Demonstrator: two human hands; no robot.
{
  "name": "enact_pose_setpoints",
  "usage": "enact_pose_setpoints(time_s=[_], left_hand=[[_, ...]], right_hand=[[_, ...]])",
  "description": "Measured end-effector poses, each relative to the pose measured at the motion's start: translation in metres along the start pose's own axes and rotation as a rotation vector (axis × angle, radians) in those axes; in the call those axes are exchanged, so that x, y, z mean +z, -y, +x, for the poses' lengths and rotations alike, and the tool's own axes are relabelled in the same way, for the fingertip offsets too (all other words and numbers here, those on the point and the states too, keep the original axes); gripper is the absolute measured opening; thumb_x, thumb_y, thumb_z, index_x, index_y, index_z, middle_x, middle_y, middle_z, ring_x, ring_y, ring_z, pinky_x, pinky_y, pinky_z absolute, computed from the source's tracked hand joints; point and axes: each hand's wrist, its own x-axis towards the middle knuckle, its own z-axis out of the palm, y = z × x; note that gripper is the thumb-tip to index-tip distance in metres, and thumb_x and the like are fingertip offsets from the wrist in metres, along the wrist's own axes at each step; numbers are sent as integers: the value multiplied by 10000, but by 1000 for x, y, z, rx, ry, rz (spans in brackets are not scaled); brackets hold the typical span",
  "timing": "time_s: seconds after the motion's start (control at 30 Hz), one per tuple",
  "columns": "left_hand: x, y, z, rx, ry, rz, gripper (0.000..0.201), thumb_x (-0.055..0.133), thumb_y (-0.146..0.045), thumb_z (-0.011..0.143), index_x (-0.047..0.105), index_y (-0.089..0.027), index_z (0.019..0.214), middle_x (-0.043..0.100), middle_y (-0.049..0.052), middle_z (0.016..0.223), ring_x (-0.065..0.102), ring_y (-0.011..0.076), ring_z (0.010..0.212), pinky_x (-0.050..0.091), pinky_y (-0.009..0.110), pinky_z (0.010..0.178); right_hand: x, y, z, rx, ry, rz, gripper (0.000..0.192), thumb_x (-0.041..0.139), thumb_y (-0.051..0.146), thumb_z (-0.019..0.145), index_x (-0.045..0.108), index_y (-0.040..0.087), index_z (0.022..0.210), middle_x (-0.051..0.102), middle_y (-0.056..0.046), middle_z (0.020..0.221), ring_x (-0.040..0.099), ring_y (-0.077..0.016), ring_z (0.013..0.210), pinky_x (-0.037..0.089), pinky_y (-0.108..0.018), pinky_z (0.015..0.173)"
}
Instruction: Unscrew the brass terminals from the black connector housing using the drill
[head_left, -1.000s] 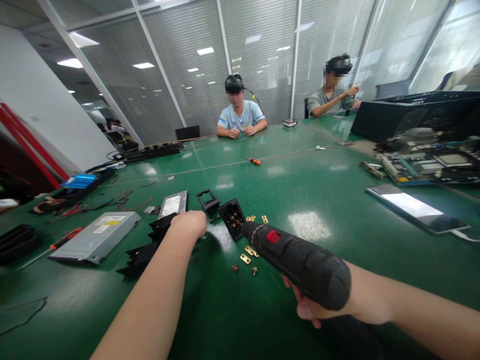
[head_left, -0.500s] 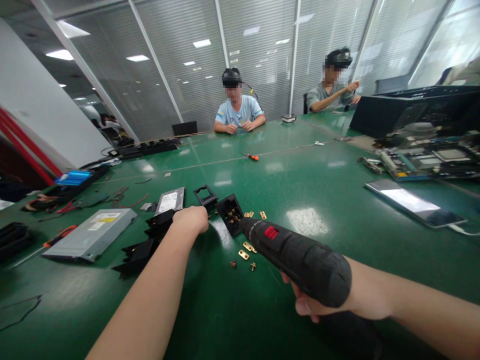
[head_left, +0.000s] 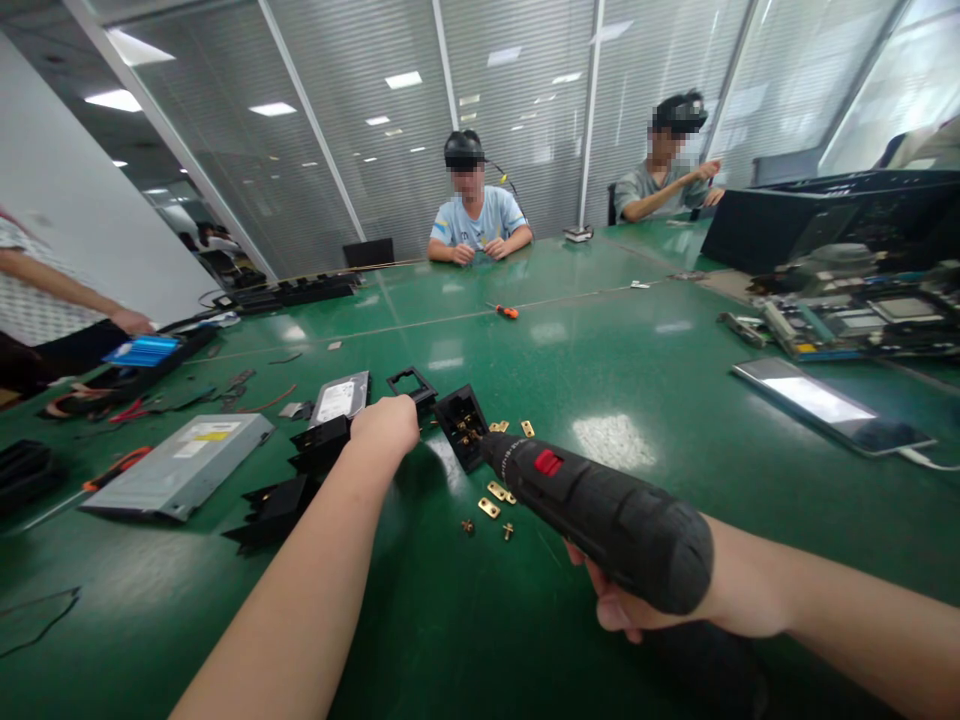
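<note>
My right hand point(head_left: 637, 600) grips a black electric screwdriver point(head_left: 600, 515) with a red switch; its tip points into a small black plastic housing point(head_left: 463, 425) that shows brass contacts inside. My left hand point(head_left: 386, 425) is closed just left of that housing, over black plastic parts point(head_left: 319, 445); its fingers are hidden, so what it holds cannot be seen. Several small brass pieces point(head_left: 491, 505) lie on the green table point(head_left: 615, 380) below the housing. A black square frame point(head_left: 411, 383) lies just behind my left hand.
A hard drive point(head_left: 341, 398) and a silver optical drive point(head_left: 180, 465) lie to the left, with more black plastic parts point(head_left: 274, 510). A phone point(head_left: 832, 405), circuit boards point(head_left: 847, 325) and a black case point(head_left: 817, 225) stand at right. Two seated people point(head_left: 476, 215) face me; another person's arm point(head_left: 67, 295) reaches in at far left.
A person's arm has come into view at the far left edge. My hands and the screwdriver have barely shifted; the tip stays at the black housing.
</note>
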Motion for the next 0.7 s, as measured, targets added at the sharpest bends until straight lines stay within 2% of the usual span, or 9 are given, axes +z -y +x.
enact_pose_setpoints(time_s=[0.13,0.3,0.47,0.6,0.7], left_hand=[[4,-3,-1,15,75,246,308,770,-271,718,835,-202,1012,779,280,1184,733,491,1128,588,514,902],[8,-11,-5,24,37,263,294,750,-348,794,836,-188,1026,778,289,1169,737,496,1117,590,523,889],[12,-19,-8,30,52,261,254,654,-318,847,841,-222,989,791,248,1187,743,458,1133,591,479,862],[14,-21,-7,24,41,239,278,627,-217,840,848,-202,1009,790,260,1182,743,465,1135,585,500,872],[15,-19,-4,27,39,232,272,626,-185,833,843,-183,998,789,274,1164,743,476,1131,581,514,882]], right_hand=[[-2,-9,0,-13,4,14,414,934,447,792,655,177,935,638,38,720,626,-106,625,535,-226,594],[-4,-15,-1,4,-11,30,390,936,439,789,694,176,945,661,31,725,656,-125,642,533,-228,588],[-2,-3,-2,-8,-5,-15,381,931,422,784,717,166,968,650,30,700,635,-123,632,533,-236,593],[0,7,-2,5,-1,-44,320,918,384,786,691,169,856,646,35,689,613,-108,631,513,-222,594],[0,7,-3,12,-13,-1,353,930,340,756,618,174,733,642,42,669,609,-102,629,510,-223,613]])
